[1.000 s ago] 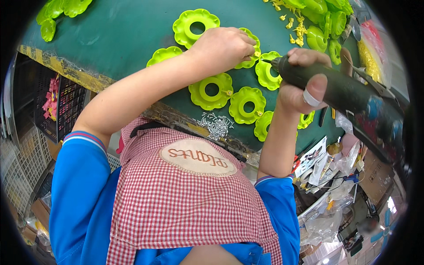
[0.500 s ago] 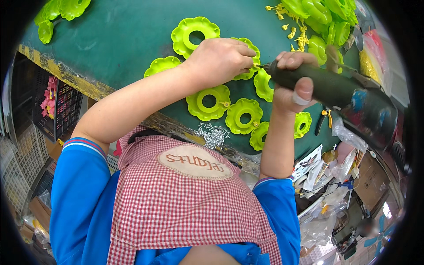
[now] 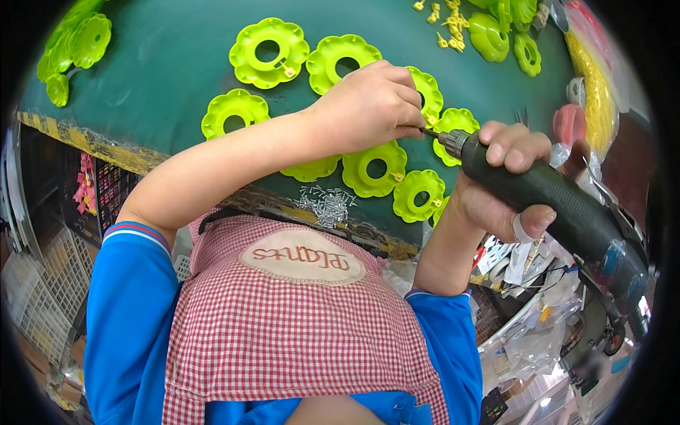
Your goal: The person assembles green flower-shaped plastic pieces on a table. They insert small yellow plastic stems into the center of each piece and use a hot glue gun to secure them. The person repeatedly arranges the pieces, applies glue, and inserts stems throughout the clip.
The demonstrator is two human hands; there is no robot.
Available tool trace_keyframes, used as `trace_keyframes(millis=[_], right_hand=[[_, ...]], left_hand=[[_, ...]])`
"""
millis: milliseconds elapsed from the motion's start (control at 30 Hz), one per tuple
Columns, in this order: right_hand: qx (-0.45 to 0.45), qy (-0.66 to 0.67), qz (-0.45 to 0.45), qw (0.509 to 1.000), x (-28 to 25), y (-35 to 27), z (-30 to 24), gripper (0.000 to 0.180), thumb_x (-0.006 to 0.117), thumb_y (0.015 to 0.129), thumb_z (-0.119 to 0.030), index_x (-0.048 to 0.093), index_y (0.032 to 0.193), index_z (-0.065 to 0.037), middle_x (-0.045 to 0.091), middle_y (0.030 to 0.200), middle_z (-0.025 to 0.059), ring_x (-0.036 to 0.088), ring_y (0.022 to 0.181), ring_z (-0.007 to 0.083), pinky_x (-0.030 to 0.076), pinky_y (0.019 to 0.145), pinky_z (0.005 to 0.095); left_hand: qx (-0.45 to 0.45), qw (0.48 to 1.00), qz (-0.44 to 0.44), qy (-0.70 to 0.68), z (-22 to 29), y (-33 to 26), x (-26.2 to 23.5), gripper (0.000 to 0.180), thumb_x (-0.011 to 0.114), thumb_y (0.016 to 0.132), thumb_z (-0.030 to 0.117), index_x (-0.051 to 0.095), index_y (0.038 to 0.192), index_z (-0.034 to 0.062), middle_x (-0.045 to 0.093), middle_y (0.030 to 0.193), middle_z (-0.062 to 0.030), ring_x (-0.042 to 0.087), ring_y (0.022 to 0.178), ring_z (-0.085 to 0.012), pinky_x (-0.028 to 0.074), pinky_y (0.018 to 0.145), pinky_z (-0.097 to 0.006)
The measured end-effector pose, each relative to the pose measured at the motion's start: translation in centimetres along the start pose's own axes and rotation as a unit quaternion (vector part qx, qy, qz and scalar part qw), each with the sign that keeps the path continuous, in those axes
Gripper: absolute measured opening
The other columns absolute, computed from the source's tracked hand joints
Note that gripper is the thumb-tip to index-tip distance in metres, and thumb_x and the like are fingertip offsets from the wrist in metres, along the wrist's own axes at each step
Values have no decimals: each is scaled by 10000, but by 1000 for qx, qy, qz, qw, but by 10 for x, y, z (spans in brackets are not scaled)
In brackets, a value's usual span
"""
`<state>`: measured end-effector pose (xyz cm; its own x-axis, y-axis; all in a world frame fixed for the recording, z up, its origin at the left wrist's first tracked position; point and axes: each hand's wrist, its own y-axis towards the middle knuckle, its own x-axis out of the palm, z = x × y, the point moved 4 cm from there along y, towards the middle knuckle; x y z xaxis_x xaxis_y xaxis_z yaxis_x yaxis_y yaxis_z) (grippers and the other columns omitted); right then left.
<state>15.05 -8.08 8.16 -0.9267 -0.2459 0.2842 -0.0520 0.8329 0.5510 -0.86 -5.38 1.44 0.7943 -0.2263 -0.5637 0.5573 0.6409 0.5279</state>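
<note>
Holding a dark electric screwdriver [image 3: 559,202] firmly in the right grip [image 3: 506,177], with fingers curled over its barrel and a white-banded thumb along the near side. Pointing the slim metal bit [image 3: 433,134] toward ten o'clock, at the left grip [image 3: 375,103]. Reaching with that left grip over a green-topped desk [image 3: 177,49], with thumb and fingertips drawn together right at the bit's tip; cannot tell about anything pinched there, nor about contact with the bit.

Around that tip, at twelve o'clock, on to a scalloped green ring [image 3: 434,92], partly behind the fingers. At three o'clock, on to a second ring [image 3: 457,119], just beyond the bit and partly covered by the screwdriver's nose. At six o'clock, on to a third ring [image 3: 418,213]; at eight, on to a fourth ring [image 3: 358,177].

From the left grip, at eleven o'clock, on to a fifth ring [image 3: 326,60], overlapped by the knuckles. Farther off at ten, on to a sixth ring [image 3: 248,60], with a small yellow clip [image 3: 288,69] in it. At seven, near the desk's front edge, on to a heap of silver screws [image 3: 327,205].

From the right grip, far off at eleven, on to loose yellow clips [image 3: 453,25].
</note>
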Motion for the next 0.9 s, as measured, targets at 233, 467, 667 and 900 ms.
trace_keyframes(millis=[233,467,667,900], right_hand=[[-1,-88,122,989,-10,-8,4,906,755,825,-463,235,1441,-51,593,826,109,600,722,207,509,696,393],[-10,-123,149,981,-20,-6,16,871,789,815,-375,234,1375,-4,598,795,138,606,676,218,545,671,368],[-16,-160,120,980,-19,-8,28,731,765,830,-332,306,1298,-8,596,794,131,602,670,216,542,671,361],[56,-34,165,984,-22,-23,8,877,735,826,-488,284,1410,-12,592,852,95,583,700,195,511,714,381]], left_hand=[[-35,998,-19,55,6,5,17,193,790,714,175,739,888,106,708,982,0,635,982,-191,538,824,-311],[-39,985,-88,142,-11,4,29,201,732,771,185,745,961,121,673,1191,6,615,1107,-183,540,890,-313],[-68,987,-98,105,-11,4,27,208,724,764,173,753,965,129,669,1203,8,637,1083,-186,546,863,-325],[-11,988,-82,134,-14,5,26,208,717,760,175,747,957,113,669,1196,-15,616,1130,-221,537,903,-347]])
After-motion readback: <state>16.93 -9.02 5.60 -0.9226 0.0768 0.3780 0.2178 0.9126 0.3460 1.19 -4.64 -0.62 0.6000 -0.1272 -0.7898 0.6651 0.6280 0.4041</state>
